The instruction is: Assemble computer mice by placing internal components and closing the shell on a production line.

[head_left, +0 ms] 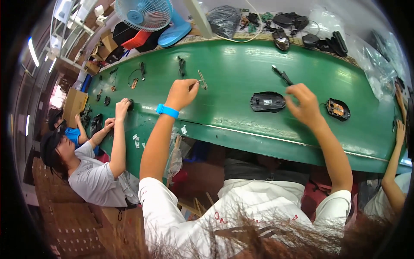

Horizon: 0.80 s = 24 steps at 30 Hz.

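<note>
My left hand (pixel 183 93), with a blue wristband (pixel 167 111), is closed in a pinch at the left part of the green bench. From its fingertips a small circuit board with thin wires (pixel 203 81) sticks out. My right hand (pixel 305 103) is over the bench on the right, its thumb apart from its curled fingers. A black bundled cable with a pale plug end (pixel 282 74) reaches up to those fingers; I cannot tell whether they touch it. Just left of that hand lies an open black mouse shell (pixel 267 102) with a pale label inside.
Another mouse shell half with an orange board (pixel 337 108) lies at right. Bundled cables (pixel 181 66) lie farther left. A blue fan (pixel 174 32), bagged parts (pixel 224 21) and loose electronics line the back. Co-workers sit at left (pixel 99 172) and right, their hands on the bench.
</note>
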Tool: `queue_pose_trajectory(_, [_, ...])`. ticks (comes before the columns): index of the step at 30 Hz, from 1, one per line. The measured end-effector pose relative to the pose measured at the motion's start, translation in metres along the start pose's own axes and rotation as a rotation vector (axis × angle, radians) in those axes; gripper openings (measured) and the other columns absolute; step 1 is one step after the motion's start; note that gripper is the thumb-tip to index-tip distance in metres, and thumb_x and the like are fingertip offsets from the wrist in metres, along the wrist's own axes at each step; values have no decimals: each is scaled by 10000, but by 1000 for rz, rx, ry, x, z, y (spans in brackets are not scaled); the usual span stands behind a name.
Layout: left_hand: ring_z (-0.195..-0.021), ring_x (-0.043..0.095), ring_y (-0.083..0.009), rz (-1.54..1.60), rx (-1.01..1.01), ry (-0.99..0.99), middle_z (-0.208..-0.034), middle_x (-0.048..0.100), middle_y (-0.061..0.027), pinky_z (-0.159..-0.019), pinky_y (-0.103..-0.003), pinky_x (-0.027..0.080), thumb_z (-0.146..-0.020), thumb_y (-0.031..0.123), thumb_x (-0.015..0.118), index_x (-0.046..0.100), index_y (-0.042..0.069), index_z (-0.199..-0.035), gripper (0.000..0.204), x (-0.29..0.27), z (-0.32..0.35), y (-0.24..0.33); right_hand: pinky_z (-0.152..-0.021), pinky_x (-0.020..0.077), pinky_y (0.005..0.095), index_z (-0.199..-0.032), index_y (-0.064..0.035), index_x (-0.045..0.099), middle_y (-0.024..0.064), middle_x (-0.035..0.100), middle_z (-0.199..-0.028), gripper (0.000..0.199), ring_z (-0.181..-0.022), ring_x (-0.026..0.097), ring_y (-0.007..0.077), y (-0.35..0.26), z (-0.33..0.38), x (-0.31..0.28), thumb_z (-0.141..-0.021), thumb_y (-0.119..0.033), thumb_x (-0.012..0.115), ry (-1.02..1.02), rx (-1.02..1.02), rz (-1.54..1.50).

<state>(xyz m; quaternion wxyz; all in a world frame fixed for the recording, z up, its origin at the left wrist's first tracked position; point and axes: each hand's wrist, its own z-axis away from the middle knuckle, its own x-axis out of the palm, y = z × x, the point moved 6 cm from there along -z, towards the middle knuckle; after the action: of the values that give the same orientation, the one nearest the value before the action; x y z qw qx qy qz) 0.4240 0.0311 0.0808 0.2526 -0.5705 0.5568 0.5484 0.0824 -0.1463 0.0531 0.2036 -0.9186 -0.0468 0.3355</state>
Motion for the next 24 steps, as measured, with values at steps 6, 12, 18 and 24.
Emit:
queue_pose_trajectory(6, [-590, 650, -153, 268, 5, 85, -770, 723, -145, -543, -298, 480, -927, 108, 637, 752, 3, -994, 169, 21, 18, 76, -796, 544, 376, -1198, -88, 589, 125, 600, -1149, 456, -916, 642, 297, -83, -39, 48, -795, -180, 781, -39, -24, -155])
queue_pose_trajectory(12, [-631, 667, -163, 514, -7, 2, -815, 728, -126, -558, -288, 490, -909, 70, 649, 737, -7, -1001, 149, 28, 33, 123, -783, 543, 332, -1288, -110, 552, 105, 598, -1149, 565, -911, 644, 209, -65, -41, 48, -793, -206, 806, -121, 161, -403])
queue_pose_trajectory(18, [-627, 620, -234, 131, 542, 226, -779, 656, -54, -562, -342, 474, -827, 97, 683, 695, 67, -1000, 176, 26, 57, 164, -738, 538, 276, -1209, -57, 621, 91, 625, -1146, 472, -890, 632, 123, -55, -37, 45, -792, -167, 812, -434, 353, -600])
queue_pose_trajectory(24, [-644, 564, -196, -95, 690, 153, -720, 537, -14, -574, -345, 451, -774, 98, 677, 663, 102, -998, 224, 44, 73, 176, -733, 538, 264, -996, -27, 702, 64, 696, -946, 230, -779, 635, 119, -38, -27, 67, -810, -137, 782, -832, 472, -728])
